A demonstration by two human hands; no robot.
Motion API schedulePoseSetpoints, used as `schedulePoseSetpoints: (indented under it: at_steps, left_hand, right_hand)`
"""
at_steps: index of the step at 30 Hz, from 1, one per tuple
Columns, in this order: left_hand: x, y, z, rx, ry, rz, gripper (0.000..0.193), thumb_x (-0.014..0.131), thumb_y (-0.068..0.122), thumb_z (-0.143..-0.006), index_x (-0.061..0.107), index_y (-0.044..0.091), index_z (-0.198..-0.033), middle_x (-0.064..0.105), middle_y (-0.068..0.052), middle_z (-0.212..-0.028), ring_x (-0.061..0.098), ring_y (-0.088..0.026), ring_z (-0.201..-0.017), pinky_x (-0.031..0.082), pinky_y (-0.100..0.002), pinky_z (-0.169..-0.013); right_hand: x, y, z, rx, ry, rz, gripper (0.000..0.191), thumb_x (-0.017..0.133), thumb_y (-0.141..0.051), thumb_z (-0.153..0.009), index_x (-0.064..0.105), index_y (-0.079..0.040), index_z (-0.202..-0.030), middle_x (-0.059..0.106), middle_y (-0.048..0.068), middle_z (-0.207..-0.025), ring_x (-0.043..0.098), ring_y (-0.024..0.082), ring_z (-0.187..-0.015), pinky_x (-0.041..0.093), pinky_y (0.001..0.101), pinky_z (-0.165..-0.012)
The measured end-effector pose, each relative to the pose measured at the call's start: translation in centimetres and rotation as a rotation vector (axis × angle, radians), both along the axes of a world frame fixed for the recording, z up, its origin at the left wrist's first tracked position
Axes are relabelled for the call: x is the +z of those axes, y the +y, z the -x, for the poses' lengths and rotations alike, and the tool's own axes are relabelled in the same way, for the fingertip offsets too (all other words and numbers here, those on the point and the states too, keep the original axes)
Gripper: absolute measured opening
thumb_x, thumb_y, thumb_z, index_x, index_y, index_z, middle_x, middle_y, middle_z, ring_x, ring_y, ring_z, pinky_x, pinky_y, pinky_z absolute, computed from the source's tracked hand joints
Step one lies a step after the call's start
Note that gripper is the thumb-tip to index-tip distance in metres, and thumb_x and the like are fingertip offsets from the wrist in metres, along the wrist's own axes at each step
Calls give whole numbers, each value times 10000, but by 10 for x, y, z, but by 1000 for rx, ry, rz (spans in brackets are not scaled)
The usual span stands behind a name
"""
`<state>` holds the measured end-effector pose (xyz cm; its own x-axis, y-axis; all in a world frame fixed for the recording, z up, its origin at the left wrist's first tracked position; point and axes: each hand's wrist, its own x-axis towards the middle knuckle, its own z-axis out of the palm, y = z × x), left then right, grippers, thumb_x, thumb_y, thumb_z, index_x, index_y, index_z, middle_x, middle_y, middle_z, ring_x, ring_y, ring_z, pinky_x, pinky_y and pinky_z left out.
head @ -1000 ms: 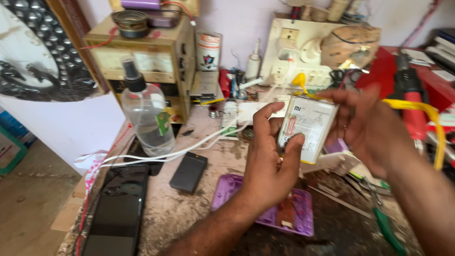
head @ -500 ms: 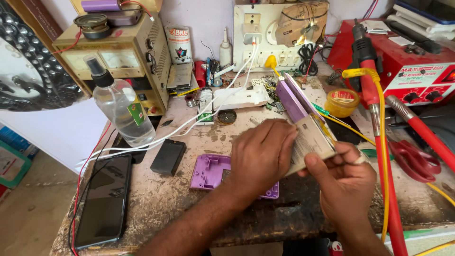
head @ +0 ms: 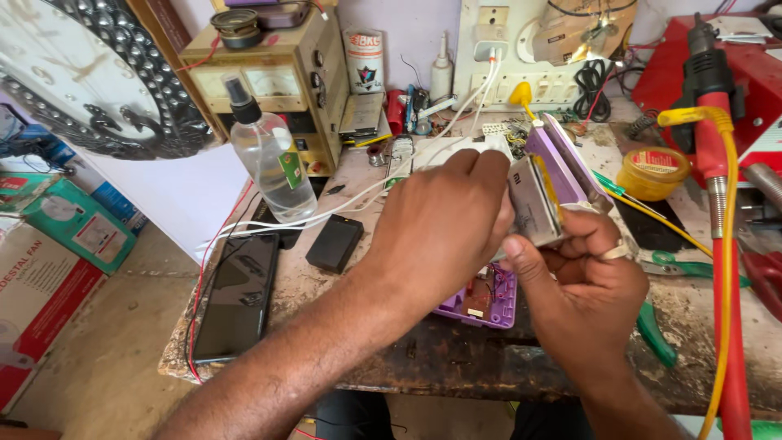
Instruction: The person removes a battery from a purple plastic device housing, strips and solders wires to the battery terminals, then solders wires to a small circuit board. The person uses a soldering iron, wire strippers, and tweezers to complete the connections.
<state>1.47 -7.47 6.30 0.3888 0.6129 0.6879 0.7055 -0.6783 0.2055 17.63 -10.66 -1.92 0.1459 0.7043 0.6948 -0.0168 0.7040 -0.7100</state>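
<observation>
A: What's the surface like in the head view?

B: A worn, stained wooden workbench (head: 391, 358), pale wall behind, bare floor at nine o'clock with cardboard boxes (head: 49, 244).

A: And around the hands?

B: A clear plastic spray bottle (head: 265, 155) at ten o'clock, a black smartphone (head: 238, 293) lying flat at eight, a small black battery block (head: 335, 243) beside it. A purple plastic case half (head: 487, 297) sits under the hands; a red-handled soldering tool with yellow hose (head: 717, 163) crosses at three.

A: The held piece?

B: A flat silver-white battery pack in a purple shell (head: 544, 191), tilted on edge above mid-bench. The left hand (head: 444, 220) covers and grips its near side; the right hand (head: 582, 281) clasps it from below.
</observation>
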Motion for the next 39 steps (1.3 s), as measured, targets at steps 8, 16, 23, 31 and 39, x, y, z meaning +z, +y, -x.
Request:
schedulePoseSetpoints:
  at_steps: [8,16,23,31,39]
  left_hand:
    - [-24,-17,-8,5,184,-239,150,631,69,-911,542,22,-1023,613,-119,-914,695,-280,-765,570,-426,-647]
    - [-54,5,16,-49,-161,67,227,626,19,-887,572,-32,-1102,634,-226,-1024,675,-360,-681,558,-441,-600]
    - [-96,-54,1,-121,-173,114,226,689,20,-872,660,55,-1093,658,-134,-990,711,-334,-809,578,-434,-660]
    - [-89,-67,-36,-249,-413,-61,295,822,162,-873,722,33,-1118,667,-122,-1050,686,-286,-931,555,-394,-774]
    - [-94,-61,-58,-144,-346,-78,141,742,145,-968,673,58,-1055,643,-81,-1025,645,-266,-899,530,-398,-780]
  right_hand:
    - [-18,-26,-19,-201,35,129,238,693,75,-978,556,40,-1169,723,186,-1067,726,172,-855,644,328,-731]
    - [-42,-35,-88,-70,382,255,233,672,53,-1031,565,26,-1236,686,140,-1058,717,198,-923,632,374,-769]
    - [-61,-36,-94,2,432,413,455,657,46,-934,509,-48,-1354,703,146,-1196,727,221,-1002,629,376,-794]
    - [-77,-55,-87,-43,211,361,512,666,101,-892,493,32,-1369,695,240,-1174,742,275,-974,656,412,-790]
    - [-76,-73,-80,-151,89,407,560,687,80,-816,483,30,-1335,711,237,-1182,754,253,-956,675,392,-740]
